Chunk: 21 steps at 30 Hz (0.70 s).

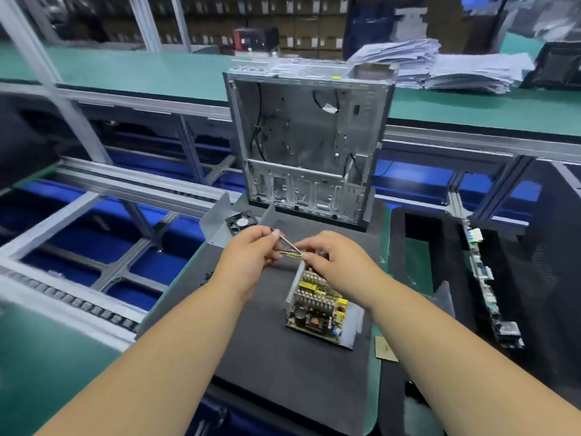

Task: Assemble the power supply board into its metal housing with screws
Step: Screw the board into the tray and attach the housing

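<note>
The power supply board, yellow-brown with heat sinks and a black capacitor, lies in its grey metal housing on the dark foam mat. My left hand pinches a thin bundle of wires that runs from the board's far end. My right hand grips the far end of the board and housing, its fingers curled over the edge where the wires start.
An open computer case stands upright beyond the mat. A bent metal cover with a black fan lies at the mat's far left. A circuit board leans at the right. Conveyor rollers run along the left.
</note>
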{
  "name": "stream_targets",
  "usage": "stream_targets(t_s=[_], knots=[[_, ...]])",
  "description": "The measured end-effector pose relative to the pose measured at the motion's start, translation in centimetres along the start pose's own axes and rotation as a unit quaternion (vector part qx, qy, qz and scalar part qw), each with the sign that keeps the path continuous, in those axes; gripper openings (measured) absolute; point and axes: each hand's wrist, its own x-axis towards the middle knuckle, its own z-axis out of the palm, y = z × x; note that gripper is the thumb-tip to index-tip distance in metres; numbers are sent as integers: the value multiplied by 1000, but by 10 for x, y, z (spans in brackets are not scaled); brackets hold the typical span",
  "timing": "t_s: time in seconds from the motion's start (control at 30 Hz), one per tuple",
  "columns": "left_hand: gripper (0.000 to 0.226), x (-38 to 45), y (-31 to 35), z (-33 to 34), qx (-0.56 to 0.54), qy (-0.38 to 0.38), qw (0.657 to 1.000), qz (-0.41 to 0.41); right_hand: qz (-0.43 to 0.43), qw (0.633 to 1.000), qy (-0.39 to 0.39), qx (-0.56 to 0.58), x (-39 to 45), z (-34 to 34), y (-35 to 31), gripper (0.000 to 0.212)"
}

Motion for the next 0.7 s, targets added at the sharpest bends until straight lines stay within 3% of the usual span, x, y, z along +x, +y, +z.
stream_targets(t_s=[0.17,0.23,0.33,0.5,0.6,0.7], knots=[[16,15,2,-54,-45,42,996,-57,24,996,-14,82,37,31,-19,15],[16,23,1,-79,-37,66,995,-59,53,988,-60,131,52,41,-27,15],[9,39,-1,-117,-42,131,987,-80,74,985,-104,117,74,54,-36,20],[13,62,-14,-162,-27,106,987,-120,110,945,-1,308,108,74,-46,11],[16,70,-32,-178,43,57,991,-110,116,927,72,349,124,84,-51,10],[15,78,-51,-193,121,61,986,-94,129,920,135,344,137,94,-51,16]])
